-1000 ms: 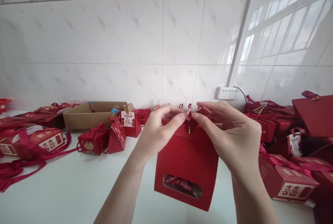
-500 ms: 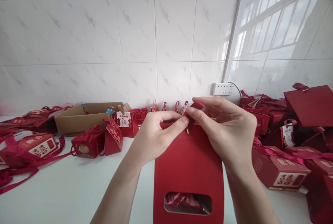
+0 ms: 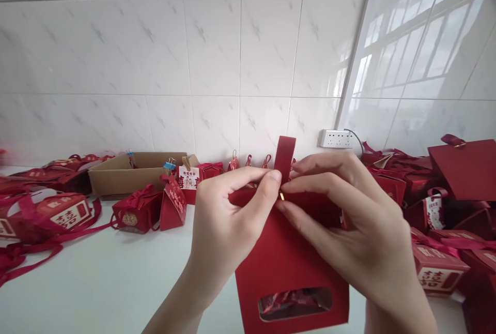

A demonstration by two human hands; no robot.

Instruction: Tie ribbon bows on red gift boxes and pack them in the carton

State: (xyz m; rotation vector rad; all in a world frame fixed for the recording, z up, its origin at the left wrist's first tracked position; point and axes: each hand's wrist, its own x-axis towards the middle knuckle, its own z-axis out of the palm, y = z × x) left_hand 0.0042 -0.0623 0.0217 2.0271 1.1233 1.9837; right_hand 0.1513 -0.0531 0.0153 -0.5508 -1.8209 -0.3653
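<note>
Perhaps a slip: small gold fastener (image 3: 282, 196), little to grip

Both hands meet at the top, or twelve o'clock, of the red box (image 3: 287, 259), which is between five and six o'clock in the view. The left hand (image 3: 236, 215) is nearly closed, thumb and forefinger pinched at the foot of the upright ribbon tab (image 3: 285, 155). The right hand (image 3: 349, 215) has thumb and forefinger almost together on the fastener, its other fingers loosely bent.

Such a tiny, smooth piece could easily twist out of the pinch. A hard tug might crease the card where the ribbon emerges. I cannot tell whether the box rests on the desk (image 3: 108, 267); if it hangs, a lost grip would drop it. Swinging wrists could also knock the triangular box (image 3: 173, 202) at eight o'clock or the ribbon-tied box (image 3: 439, 267) at four.
</note>
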